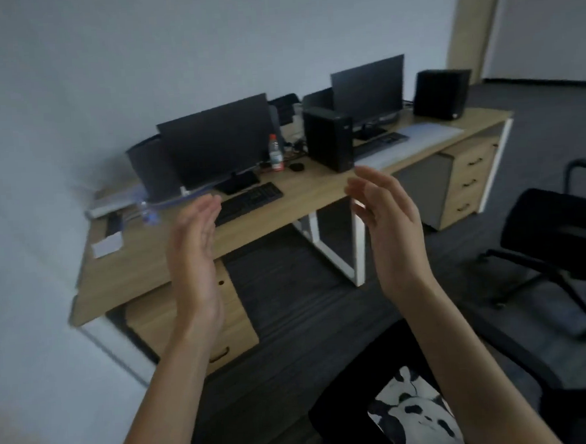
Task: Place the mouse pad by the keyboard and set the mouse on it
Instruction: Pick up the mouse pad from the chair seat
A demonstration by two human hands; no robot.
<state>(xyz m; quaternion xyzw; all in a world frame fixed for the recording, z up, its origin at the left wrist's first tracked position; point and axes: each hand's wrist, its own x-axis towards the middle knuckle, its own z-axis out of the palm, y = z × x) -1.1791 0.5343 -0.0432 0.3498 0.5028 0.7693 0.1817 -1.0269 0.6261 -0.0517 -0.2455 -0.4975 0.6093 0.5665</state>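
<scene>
My left hand (193, 248) and my right hand (384, 223) are raised in front of me, palms facing each other, fingers apart, holding nothing. Beyond them a black keyboard (247, 202) lies on the wooden desk (284, 215) in front of a dark monitor (216, 140). A small black mouse (296, 167) sits on the bare desk behind and right of that keyboard. A pale grey mat, possibly the mouse pad (413, 142), lies further right under a second keyboard (379, 144). Both hands are well short of the desk.
A red-capped bottle (275, 152) and a black computer tower (327, 139) stand between two monitors. A speaker (441, 94) sits far right. White cards (107, 245) lie at the desk's left. Drawer units stand under the desk. A black chair (556, 236) is right; a panda cushion (416, 416) below.
</scene>
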